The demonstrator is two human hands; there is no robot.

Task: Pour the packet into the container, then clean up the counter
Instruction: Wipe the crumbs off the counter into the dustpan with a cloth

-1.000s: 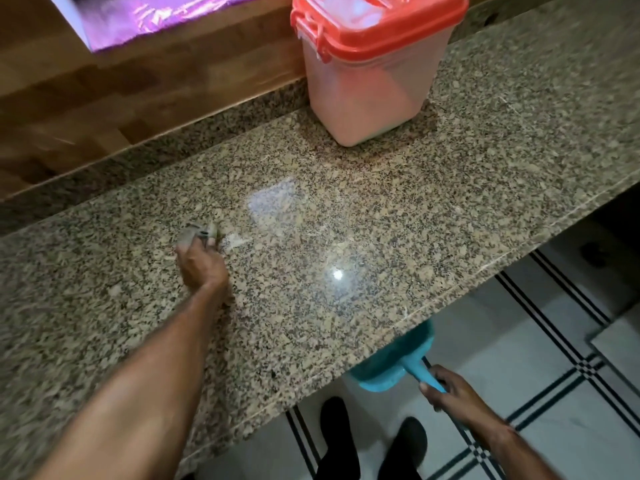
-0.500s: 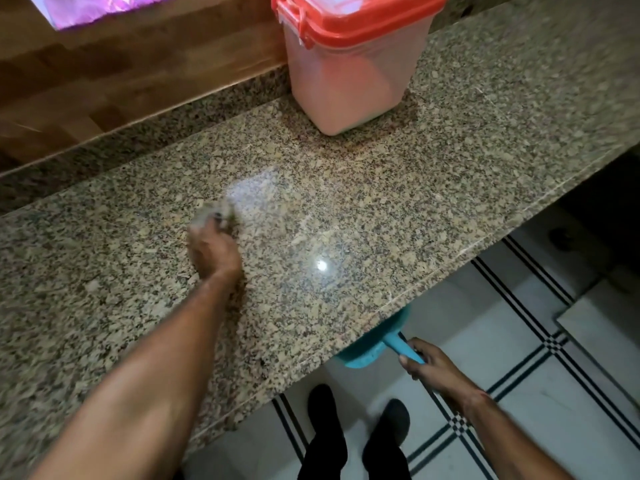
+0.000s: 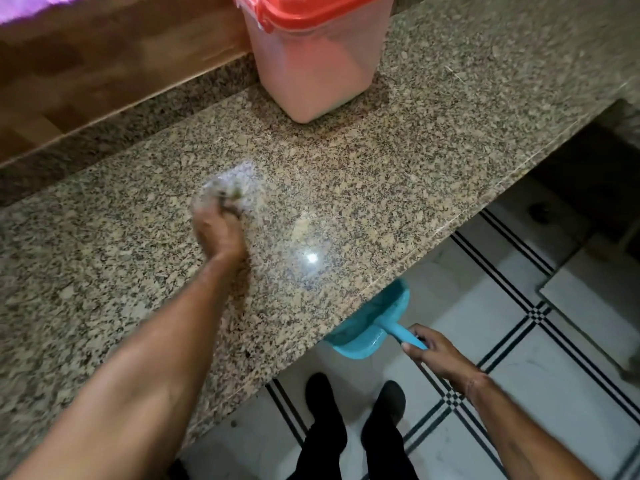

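Fingers (image 3: 231, 210) of the left hand (image 3: 216, 233) are curled tight round a pale wad (image 3: 221, 188), pressed down on the counter (image 3: 433, 140). It is too blurred to say whether it is cloth or scrubber. The right hand (image 3: 441, 358) grips the handle (image 3: 403, 336) of a blue dustpan (image 3: 367, 323), thumb along the top. The pan is held just below the front edge with its mouth tucked under the overhang. From the wad, the pan lies toward the person and to the right, across a stretch of bare stone. Any sweep, I'd judge, has to run on that diagonal to the edge. The pan's long axis runs the same way, with the handle trailing out over the floor (image 3: 519, 393). The left hand is the one on the stone, and the right only waits to catch. The counter is polished speckled granite, glossy enough to throw back a light, and its busy pattern would hide spilled grains. I can't pick any out. The pan is smooth moulded plastic. The container (image 3: 311, 77) is a cloudy, tapered plastic tub with its red lid (image 3: 311, 10) on. It stands at the back of the counter, well apart from the wad, beyond it and to the right.
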